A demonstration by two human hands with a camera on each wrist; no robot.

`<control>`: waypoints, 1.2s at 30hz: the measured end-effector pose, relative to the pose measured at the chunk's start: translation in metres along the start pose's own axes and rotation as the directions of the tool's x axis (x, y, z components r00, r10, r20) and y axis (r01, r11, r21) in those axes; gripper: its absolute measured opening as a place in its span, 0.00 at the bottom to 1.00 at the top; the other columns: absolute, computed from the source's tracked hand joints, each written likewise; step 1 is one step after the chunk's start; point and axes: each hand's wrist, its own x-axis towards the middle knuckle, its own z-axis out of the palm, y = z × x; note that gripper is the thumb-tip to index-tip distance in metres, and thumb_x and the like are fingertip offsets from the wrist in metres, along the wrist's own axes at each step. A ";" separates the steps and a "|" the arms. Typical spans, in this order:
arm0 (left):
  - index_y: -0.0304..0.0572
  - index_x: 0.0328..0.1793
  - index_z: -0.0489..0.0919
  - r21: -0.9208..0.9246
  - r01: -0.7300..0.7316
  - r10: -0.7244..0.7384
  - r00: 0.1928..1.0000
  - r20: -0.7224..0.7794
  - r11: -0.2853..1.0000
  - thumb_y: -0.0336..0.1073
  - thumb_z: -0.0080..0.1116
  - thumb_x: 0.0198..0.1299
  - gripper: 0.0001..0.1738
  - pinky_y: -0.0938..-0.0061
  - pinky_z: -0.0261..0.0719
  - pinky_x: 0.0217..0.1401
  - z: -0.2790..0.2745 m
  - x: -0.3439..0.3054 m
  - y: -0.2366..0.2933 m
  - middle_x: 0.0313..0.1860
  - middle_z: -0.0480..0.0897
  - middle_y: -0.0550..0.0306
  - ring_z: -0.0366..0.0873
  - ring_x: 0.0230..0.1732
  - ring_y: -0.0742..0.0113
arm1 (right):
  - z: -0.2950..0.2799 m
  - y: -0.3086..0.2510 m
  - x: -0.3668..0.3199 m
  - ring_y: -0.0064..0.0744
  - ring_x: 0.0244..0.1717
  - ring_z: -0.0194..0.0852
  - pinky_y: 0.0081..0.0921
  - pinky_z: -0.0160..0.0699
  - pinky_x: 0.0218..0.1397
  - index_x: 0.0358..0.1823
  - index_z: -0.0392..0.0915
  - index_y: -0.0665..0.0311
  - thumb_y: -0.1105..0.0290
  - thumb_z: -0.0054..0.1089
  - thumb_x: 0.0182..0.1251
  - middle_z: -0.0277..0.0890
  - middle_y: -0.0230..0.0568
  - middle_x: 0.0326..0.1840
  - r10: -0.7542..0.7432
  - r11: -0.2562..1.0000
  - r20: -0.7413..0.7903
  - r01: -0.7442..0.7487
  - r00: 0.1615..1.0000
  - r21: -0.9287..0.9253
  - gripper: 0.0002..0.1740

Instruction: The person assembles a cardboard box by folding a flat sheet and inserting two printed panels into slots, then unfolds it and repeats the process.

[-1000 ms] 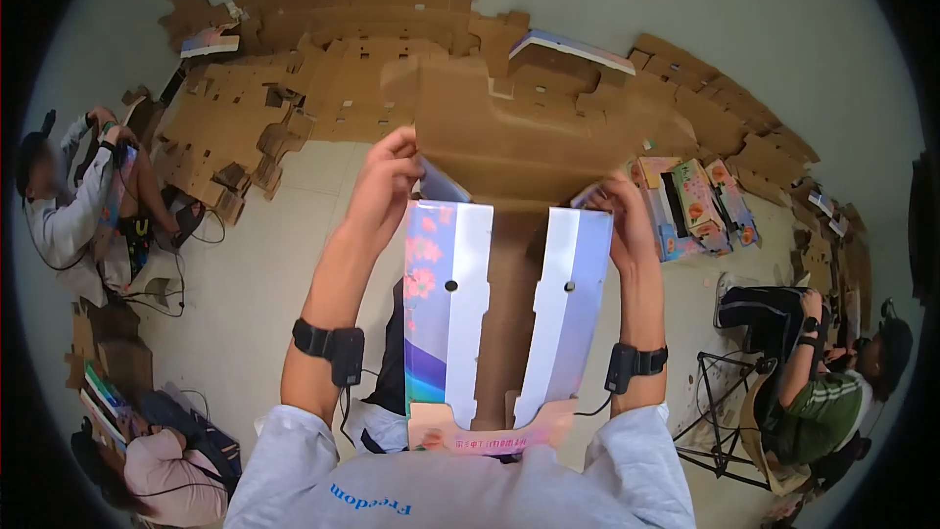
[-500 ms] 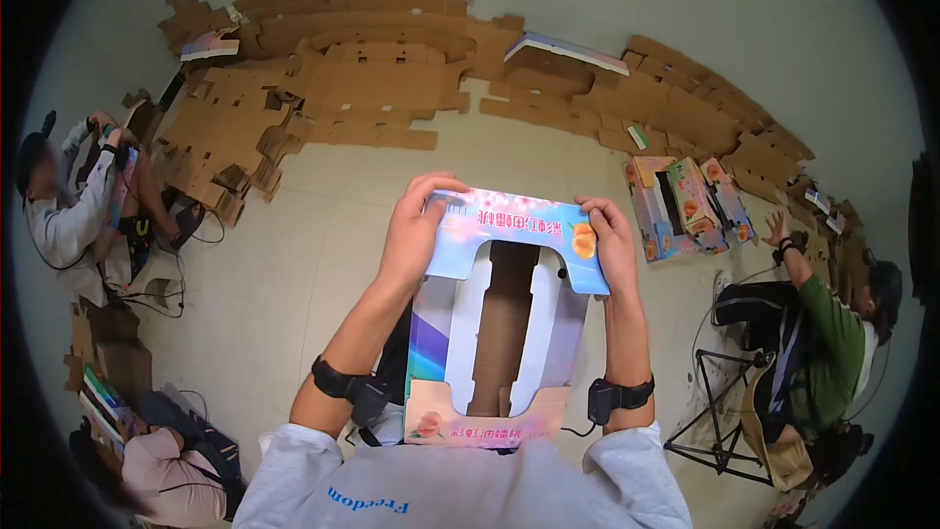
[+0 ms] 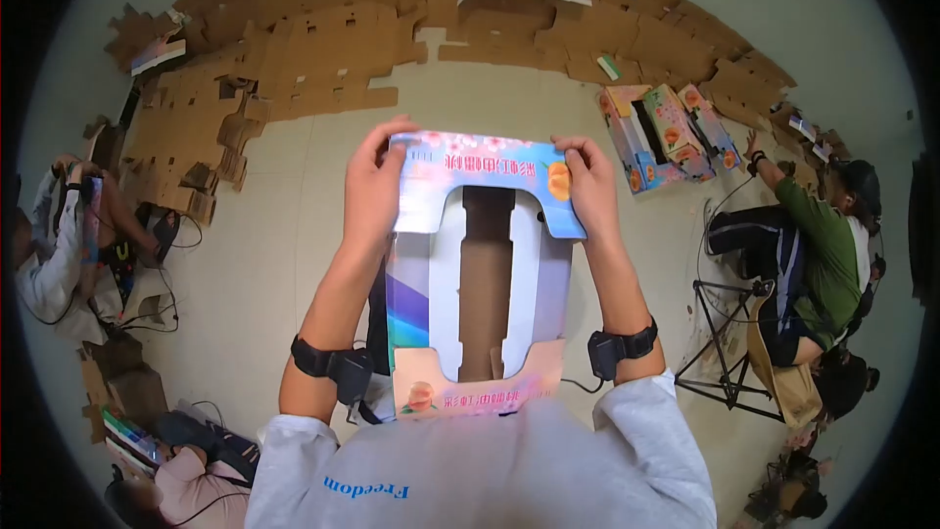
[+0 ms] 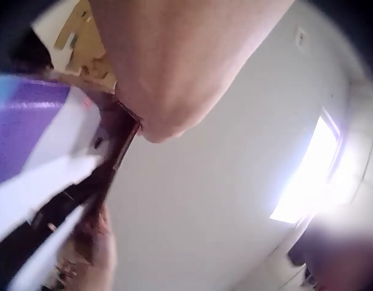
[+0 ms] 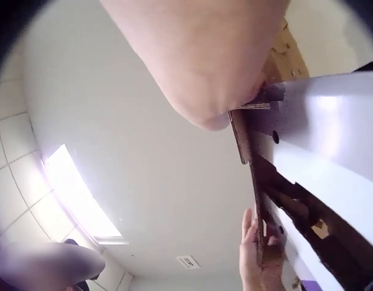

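In the head view a printed cardboard fruit box [image 3: 411, 279] sits in front of my torso, with peaches and pink blossoms on it. Its far end flap [image 3: 490, 165] lies folded over the white-edged side panels [image 3: 446, 294], around a long central opening. My left hand [image 3: 377, 176] grips the flap's far left corner, thumb on top. At the far right corner my right hand [image 3: 590, 191] holds the same flap, fingers bent over the edge. The near flap [image 3: 480, 390] also overlaps the side panels. Both wrist views show the box's end from the side, with hands at its corners.
Flattened brown cardboard [image 3: 323, 64] lines the wall and floor ahead. Printed boxes [image 3: 676, 132] stand on the floor to the right. A person in a green top [image 3: 827, 245] sits right, beside a black folding frame [image 3: 720, 353]; other people sit left and lower left.
The far flap, raised with its brown inside showing a second ago, has been folded down toward me over the side panels. My hands moved with it and now hold its far corners.
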 end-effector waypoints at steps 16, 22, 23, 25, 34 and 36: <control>0.36 0.55 0.83 0.427 -0.283 0.316 0.949 -0.005 0.859 0.24 0.43 0.78 0.14 0.66 0.75 0.71 0.010 -0.008 -0.006 0.69 0.81 0.45 0.79 0.70 0.51 | 0.007 -0.016 -0.006 0.32 0.56 0.81 0.29 0.77 0.63 0.52 0.79 0.66 0.71 0.49 0.84 0.84 0.44 0.56 -0.094 0.971 0.006 0.093 0.996 -0.218 0.10; 0.36 0.57 0.81 0.153 -0.103 0.120 0.987 -0.104 0.983 0.22 0.43 0.78 0.14 0.64 0.75 0.71 0.008 -0.003 0.001 0.68 0.80 0.43 0.79 0.69 0.44 | 0.004 -0.025 -0.004 0.32 0.61 0.81 0.30 0.76 0.68 0.52 0.82 0.69 0.74 0.50 0.84 0.85 0.45 0.59 0.001 1.000 -0.065 -0.001 0.998 0.001 0.11; 0.36 0.57 0.81 0.192 -0.147 0.169 0.980 -0.104 0.970 0.22 0.43 0.78 0.14 0.64 0.74 0.71 0.008 -0.005 0.000 0.67 0.80 0.43 0.79 0.69 0.44 | 0.005 -0.024 -0.001 0.32 0.62 0.81 0.30 0.76 0.68 0.53 0.82 0.69 0.74 0.50 0.84 0.85 0.45 0.59 -0.007 1.000 -0.057 0.007 0.998 -0.015 0.11; 0.37 0.57 0.80 0.324 -0.227 0.266 0.961 -0.081 0.919 0.22 0.44 0.77 0.13 0.62 0.76 0.70 0.006 -0.008 -0.004 0.67 0.79 0.44 0.80 0.67 0.43 | 0.007 -0.021 -0.005 0.33 0.61 0.81 0.31 0.76 0.68 0.54 0.81 0.69 0.74 0.49 0.84 0.85 0.45 0.58 -0.046 0.996 -0.065 0.041 0.997 -0.076 0.11; 0.43 0.62 0.79 0.698 -0.277 0.361 0.932 0.029 0.660 0.21 0.48 0.70 0.18 0.49 0.84 0.54 0.000 -0.017 0.000 0.68 0.79 0.47 0.85 0.54 0.37 | 0.016 -0.023 -0.002 0.35 0.58 0.83 0.32 0.78 0.66 0.55 0.75 0.70 0.74 0.47 0.85 0.85 0.47 0.53 -0.209 0.953 -0.114 0.176 0.971 -0.247 0.10; 0.43 0.62 0.80 0.684 -0.264 0.375 0.927 -0.015 0.680 0.21 0.49 0.71 0.17 0.49 0.84 0.54 0.002 -0.019 0.003 0.67 0.79 0.47 0.86 0.53 0.37 | 0.014 -0.026 0.001 0.35 0.59 0.83 0.31 0.79 0.66 0.58 0.72 0.70 0.73 0.46 0.85 0.85 0.49 0.55 -0.218 0.955 -0.099 0.191 0.971 -0.228 0.10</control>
